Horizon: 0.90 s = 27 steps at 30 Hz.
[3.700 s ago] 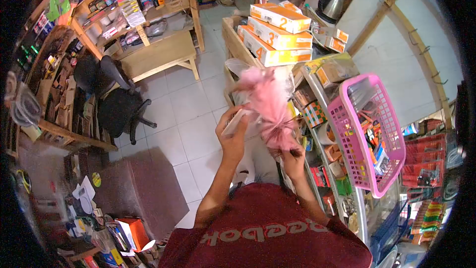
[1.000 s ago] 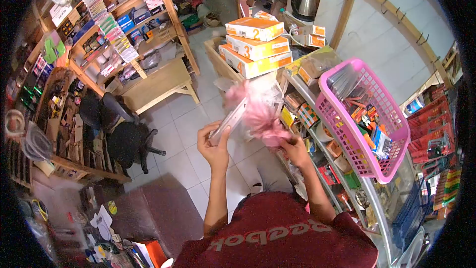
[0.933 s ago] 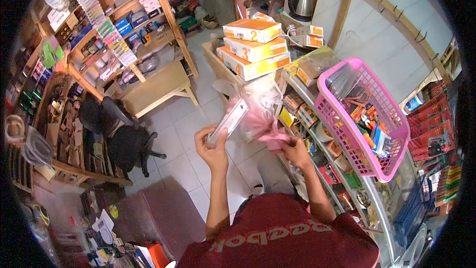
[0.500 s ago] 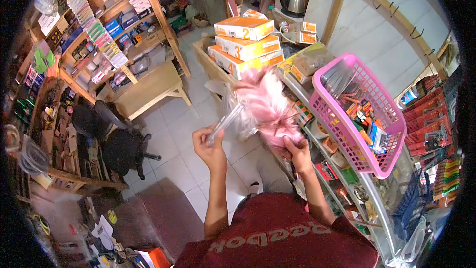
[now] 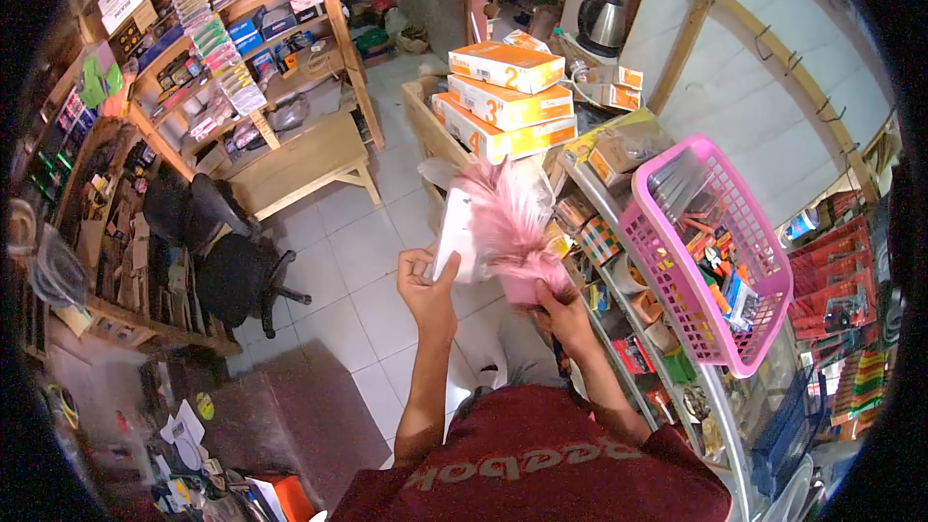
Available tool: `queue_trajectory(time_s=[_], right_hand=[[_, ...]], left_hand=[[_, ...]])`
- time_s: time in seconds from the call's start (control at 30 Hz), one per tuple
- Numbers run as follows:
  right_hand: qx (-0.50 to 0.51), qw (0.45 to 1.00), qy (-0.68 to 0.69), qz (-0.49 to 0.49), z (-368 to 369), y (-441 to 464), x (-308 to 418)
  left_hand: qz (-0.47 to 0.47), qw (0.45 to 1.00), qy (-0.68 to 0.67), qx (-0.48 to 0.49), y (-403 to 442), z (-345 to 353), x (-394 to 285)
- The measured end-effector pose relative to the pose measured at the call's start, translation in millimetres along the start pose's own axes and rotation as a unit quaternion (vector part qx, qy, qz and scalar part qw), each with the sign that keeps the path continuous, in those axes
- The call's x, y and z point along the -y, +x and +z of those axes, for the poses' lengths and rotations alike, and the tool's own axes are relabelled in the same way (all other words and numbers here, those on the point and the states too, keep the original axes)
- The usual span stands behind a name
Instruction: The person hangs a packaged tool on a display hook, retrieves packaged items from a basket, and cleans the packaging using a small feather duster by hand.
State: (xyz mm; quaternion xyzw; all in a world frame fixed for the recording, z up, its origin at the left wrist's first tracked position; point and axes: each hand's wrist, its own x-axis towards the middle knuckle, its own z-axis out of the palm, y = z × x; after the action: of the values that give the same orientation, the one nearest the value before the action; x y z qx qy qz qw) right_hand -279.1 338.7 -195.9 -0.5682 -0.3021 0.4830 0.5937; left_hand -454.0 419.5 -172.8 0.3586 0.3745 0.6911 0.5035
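Note:
My left hand (image 5: pixel 428 285) is closed on the lower edge of a flat, white, rectangular packet (image 5: pixel 460 237), held up with its broad face showing; its exact kind is not clear. In my right hand (image 5: pixel 564 317) is a pink feather duster (image 5: pixel 512 232), gripped at its lower end, with the feathers pointing up and away from me. The feathers are close beside the packet's right side. Whether they touch it, I cannot tell.
On the right, a pink plastic basket (image 5: pixel 710 256) with tools and packets stands on a glass display case (image 5: pixel 667 358). Orange-and-white boxes (image 5: pixel 507 101) are stacked ahead, near a kettle (image 5: pixel 601 24). To the left are a wooden bench (image 5: pixel 300 164), a black chair (image 5: pixel 237 271) and stocked shelves (image 5: pixel 319 0).
The packet has turned from nearly edge-on to broad face showing. The duster has moved slightly down and left relative to the case, its feathers now more upright. The view has shifted a little.

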Motion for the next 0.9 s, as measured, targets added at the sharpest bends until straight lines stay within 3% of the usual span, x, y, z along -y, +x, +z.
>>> queue_trajectory(time_s=[0.07, 0.1, 0.2, 0.3, 0.4, 0.43, 0.5, 0.57, 0.6, 0.67, 0.7, 0.73, 0.8, 0.87, 0.9], right_hand=[[-0.025, 0.997, -0.043, -0.053, 6.3, -2.9, 7.1], [-0.014, 0.999, 0.005, 0.050, 10.2, -9.2, 28.7], [-0.008, 0.997, -0.074, 0.037, 7.1, -4.5, 19.8], [-0.065, 0.986, -0.114, -0.106, -5.4, 16.4, -17.6], [-0.097, 0.991, -0.049, -0.078, -15.6, 14.4, -8.8], [-0.041, 0.990, -0.026, -0.133, -18.9, 13.2, -12.8], [-0.015, 0.921, -0.240, -0.306, -25.4, 14.6, -14.4], [0.001, 0.940, -0.272, -0.206, -25.7, 8.8, -4.8], [-0.071, 0.950, -0.206, -0.223, -19.4, 18.2, -7.1], [-0.029, 0.973, -0.161, -0.163, -25.6, 9.5, -1.9], [0.058, 0.904, -0.271, -0.327, -30.5, 5.3, -2.3], [0.157, 0.864, -0.283, -0.386, -37.2, 4.2, 0.9], [0.158, 0.833, -0.328, -0.417, -28.4, -5.4, 11.4], [0.039, 0.942, -0.245, -0.226, -32.0, 2.7, -4.9], [-0.007, 0.957, -0.243, -0.159, -45.0, 15.6, -20.4]], left_hand=[[-0.091, 0.992, -0.085, 0.015, -4.2, -10.8, 2.1], [-0.135, 0.982, -0.129, 0.027, -3.3, -12.2, 1.8], [-0.233, 0.953, -0.188, 0.037, -3.8, -7.1, -2.7], [-0.269, 0.939, -0.204, 0.062, -7.9, -8.9, -9.9], [-0.299, 0.923, -0.233, 0.063, -3.9, -12.6, -9.8], [-0.299, 0.922, -0.234, 0.074, -3.8, -11.7, -12.0], [-0.304, 0.919, -0.232, 0.095, -5.5, -11.9, -18.7], [-0.302, 0.922, -0.216, 0.113, -6.4, -21.0, -19.4], [-0.294, 0.924, -0.213, 0.124, -3.1, -21.3, -21.0], [-0.291, 0.917, -0.240, 0.127, -3.0, -21.2, -28.8], [-0.293, 0.914, -0.250, 0.127, -4.9, -23.8, -32.5], [-0.282, 0.912, -0.271, 0.120, -5.7, -29.5, -27.4], [-0.259, 0.908, -0.313, 0.107, -7.5, -40.3, -17.3], [-0.288, 0.897, -0.298, 0.151, -3.5, -43.3, -26.5], [-0.300, 0.891, -0.292, 0.174, -1.3, -40.1, -35.2]])
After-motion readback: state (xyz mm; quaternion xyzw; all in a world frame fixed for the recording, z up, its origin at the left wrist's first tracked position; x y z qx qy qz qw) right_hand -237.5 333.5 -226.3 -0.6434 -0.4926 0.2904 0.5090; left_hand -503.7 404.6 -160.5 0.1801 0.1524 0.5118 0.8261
